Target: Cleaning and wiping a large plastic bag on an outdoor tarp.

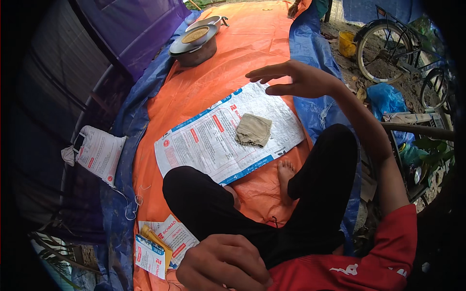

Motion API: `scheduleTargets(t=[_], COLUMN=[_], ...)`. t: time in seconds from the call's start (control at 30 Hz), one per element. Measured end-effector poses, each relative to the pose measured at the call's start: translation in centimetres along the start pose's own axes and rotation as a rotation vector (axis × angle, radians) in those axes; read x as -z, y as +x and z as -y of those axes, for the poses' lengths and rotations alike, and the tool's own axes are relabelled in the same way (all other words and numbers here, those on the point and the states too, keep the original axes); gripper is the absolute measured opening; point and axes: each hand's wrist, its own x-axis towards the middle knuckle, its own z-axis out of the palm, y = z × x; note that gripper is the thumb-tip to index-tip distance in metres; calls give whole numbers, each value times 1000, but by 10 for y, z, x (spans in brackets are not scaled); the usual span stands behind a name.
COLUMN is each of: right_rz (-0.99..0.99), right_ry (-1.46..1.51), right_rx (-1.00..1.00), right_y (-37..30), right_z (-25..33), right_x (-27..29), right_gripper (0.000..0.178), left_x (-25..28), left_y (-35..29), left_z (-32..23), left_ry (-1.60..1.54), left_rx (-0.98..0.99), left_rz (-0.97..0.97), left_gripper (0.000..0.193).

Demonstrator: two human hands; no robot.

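My right hand [302, 81] is raised above the far right part of a flattened white woven sack [191, 138], its fingers stretched out and holding nothing. On that sack lies a folded beige cloth [254, 130], apart from both hands. Low in the view, in front of my red shirt and black trousers, my left hand [223, 262] is closed, with its fingers curled under. What it holds, if anything, is hidden. Just left of it, several folded sack pieces [160, 245] in white, blue and yellow lie in a pile.
Orange tarpaulin [247, 53] with blue edges covers the ground. Basins [194, 46] stand at the far left, one holding grain. A white sack [101, 150] with loose string rests at left. At right are a bicycle [388, 51], a yellow bucket [346, 43] and blue plastic [386, 99].
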Motion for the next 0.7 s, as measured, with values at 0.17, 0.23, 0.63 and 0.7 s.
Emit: scheduleTargets(t=[0.17,0.23,0.63,0.7], right_rz=[132,206,369,289], right_ry=[12,98,-20,-68], right_rx=[219,376,214,144], right_y=[5,15,10,6], right_z=[57,52,40,40], right_x=[4,-15,-75,-63], right_gripper=[49,48,60,59], left_x=[-23,-27,21,41], left_y=[30,27,125,126], left_z=[31,49,8,13], left_ry=[-67,-202,683,714], left_rx=[-49,-13,105,7], left_rz=[56,91,555,693], left_gripper=[7,11,38,38])
